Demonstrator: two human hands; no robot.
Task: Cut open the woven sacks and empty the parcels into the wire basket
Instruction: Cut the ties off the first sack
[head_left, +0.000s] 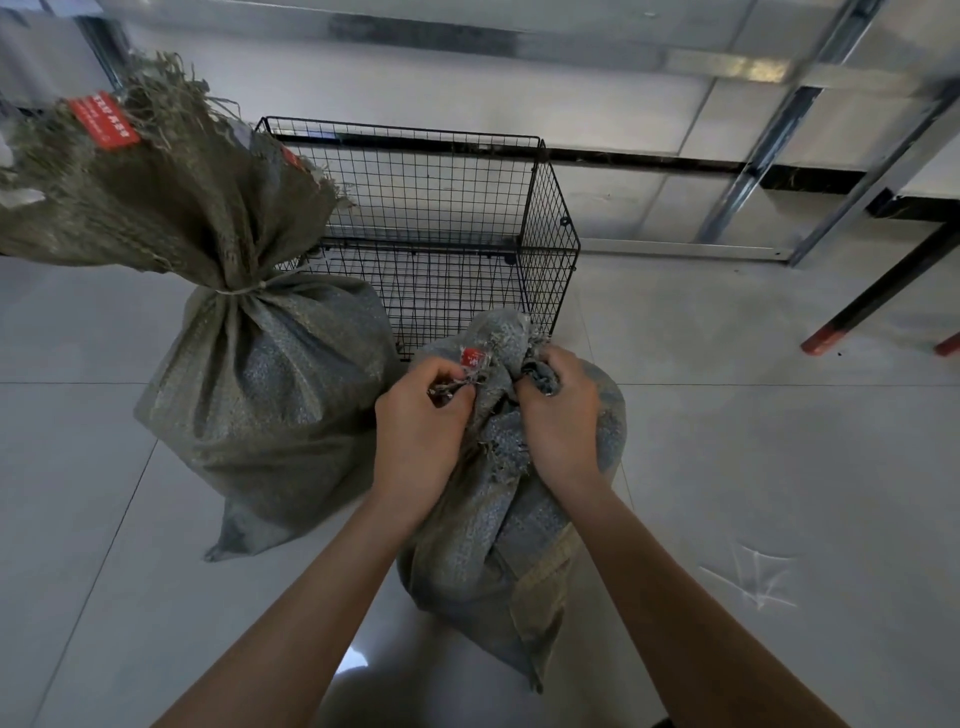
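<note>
A small grey-green woven sack (498, 540) stands on the floor right in front of me, its frayed mouth bunched at the top with a red tag on it. My left hand (421, 415) grips the left side of the bunched mouth. My right hand (558, 410) grips the right side. Behind the sack stands a black wire basket (447, 208), and I see no parcels in it. A bigger woven sack (260, 395) stands to the left, tied shut with white string, its long neck flopping leftward and bearing a red tag.
The floor is pale glossy tile (753, 467). A metal frame with slanted rails (769, 156) runs along the wall behind the basket. Dark table legs with red feet (857, 312) stand at the right. A scrap of clear film (753, 577) lies on the floor at the right.
</note>
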